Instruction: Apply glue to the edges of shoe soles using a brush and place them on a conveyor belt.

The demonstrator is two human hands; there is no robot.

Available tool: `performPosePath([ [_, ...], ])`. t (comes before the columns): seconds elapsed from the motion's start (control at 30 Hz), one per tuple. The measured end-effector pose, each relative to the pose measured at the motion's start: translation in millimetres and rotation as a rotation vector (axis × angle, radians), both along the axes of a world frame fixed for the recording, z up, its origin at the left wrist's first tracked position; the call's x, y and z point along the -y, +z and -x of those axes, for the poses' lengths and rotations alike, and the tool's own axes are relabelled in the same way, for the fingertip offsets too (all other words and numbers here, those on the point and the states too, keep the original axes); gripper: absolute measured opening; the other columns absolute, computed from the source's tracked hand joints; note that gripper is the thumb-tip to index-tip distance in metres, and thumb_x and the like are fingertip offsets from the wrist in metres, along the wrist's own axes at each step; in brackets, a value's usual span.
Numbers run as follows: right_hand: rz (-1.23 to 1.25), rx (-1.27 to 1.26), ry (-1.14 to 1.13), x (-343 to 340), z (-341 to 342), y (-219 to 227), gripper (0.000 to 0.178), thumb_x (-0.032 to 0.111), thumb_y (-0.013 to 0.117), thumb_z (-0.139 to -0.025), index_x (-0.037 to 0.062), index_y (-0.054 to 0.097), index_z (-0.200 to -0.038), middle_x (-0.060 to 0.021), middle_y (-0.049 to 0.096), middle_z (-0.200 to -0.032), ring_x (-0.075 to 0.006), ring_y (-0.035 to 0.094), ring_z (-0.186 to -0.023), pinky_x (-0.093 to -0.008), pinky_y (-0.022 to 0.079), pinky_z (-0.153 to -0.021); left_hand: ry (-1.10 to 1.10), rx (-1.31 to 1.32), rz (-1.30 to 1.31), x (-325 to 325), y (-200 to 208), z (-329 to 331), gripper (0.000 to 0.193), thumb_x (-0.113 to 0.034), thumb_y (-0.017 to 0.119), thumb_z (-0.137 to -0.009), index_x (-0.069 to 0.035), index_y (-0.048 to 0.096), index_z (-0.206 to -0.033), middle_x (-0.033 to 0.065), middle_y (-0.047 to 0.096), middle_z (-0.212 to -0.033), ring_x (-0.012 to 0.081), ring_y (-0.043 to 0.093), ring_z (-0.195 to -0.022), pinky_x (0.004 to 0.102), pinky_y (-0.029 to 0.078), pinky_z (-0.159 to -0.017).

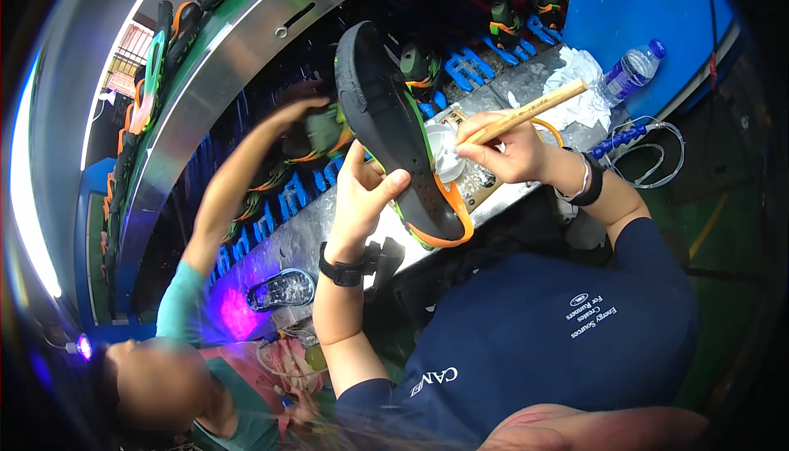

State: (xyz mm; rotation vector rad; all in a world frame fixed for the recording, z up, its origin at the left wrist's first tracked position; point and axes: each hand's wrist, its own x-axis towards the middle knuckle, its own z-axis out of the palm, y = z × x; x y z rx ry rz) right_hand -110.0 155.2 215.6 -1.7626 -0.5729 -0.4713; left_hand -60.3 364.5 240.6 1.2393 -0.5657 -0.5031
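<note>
My left hand (pixel 360 204) is closed around a black shoe sole (pixel 385 114), its thumb pressed against the near edge. The sole is tilted upright, with an orange end toward me and green along its rim. In my right hand (pixel 514 154) is a stick with a pale wooden handle (pixel 546 108), pinched between thumb and fingers. Its lower end points toward the sole; I cannot make out its tip. A small white cup (pixel 445 152) sits behind that end, beside the sole. Dark bands circle both my wrists.
At left, a co-worker's arm (pixel 234 167) reaches to a dark green shoe (pixel 326 129). Blue clamps (pixel 468 66) line the machine. Crumpled white paper (pixel 579 81), a bottle (pixel 631 73) and a coiled blue hose (pixel 618 140) lie right. A sole-shaped piece (pixel 282 289) rests on the ledge.
</note>
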Motion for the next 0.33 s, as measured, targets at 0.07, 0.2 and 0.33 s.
performPosePath([
  [0.07, -0.013, 0.038, -0.012, 2.7, -4.3, 3.0, 0.005, -0.001, 0.056, -0.072, 0.0001, 0.055, -0.077, -0.0052, 0.053, -0.07, -0.0098, 0.049, -0.059, -0.0216, 0.038, -0.053, -0.007, 0.001, 0.007, 1.9, -0.1, 1.7, 0.059, -0.01, 0.064, -0.071, -0.001, 0.029, -0.117, 0.0144, 0.052, -0.1, 0.0199, 0.054, -0.088, 0.0308, 0.045, -0.077],
  [0.2, -0.036, 0.032, -0.039, 11.5, -13.0, 9.3, 0.004, -0.001, 0.055, -0.073, -0.0005, 0.054, -0.077, -0.0047, 0.053, -0.072, -0.0088, 0.048, -0.06, -0.0212, 0.039, -0.054, -0.07, -0.052, -0.008, 3.2, 1.6, 5.8, 0.061, -0.01, 0.064, -0.071, -0.002, 0.027, -0.119, 0.0143, 0.053, -0.1, 0.0191, 0.054, -0.088, 0.0302, 0.045, -0.076],
  [0.33, 0.002, 0.101, -0.114, 19.1, -19.4, 13.5, 0.004, 0.0, 0.055, -0.074, -0.0015, 0.054, -0.078, -0.0057, 0.054, -0.075, -0.0091, 0.049, -0.062, -0.0209, 0.039, -0.055, -0.117, -0.029, -0.069, 2.6, -1.8, 5.4, 0.064, -0.013, 0.064, -0.071, -0.005, 0.026, -0.121, 0.0138, 0.053, -0.099, 0.0205, 0.053, -0.091, 0.0319, 0.043, -0.078],
])
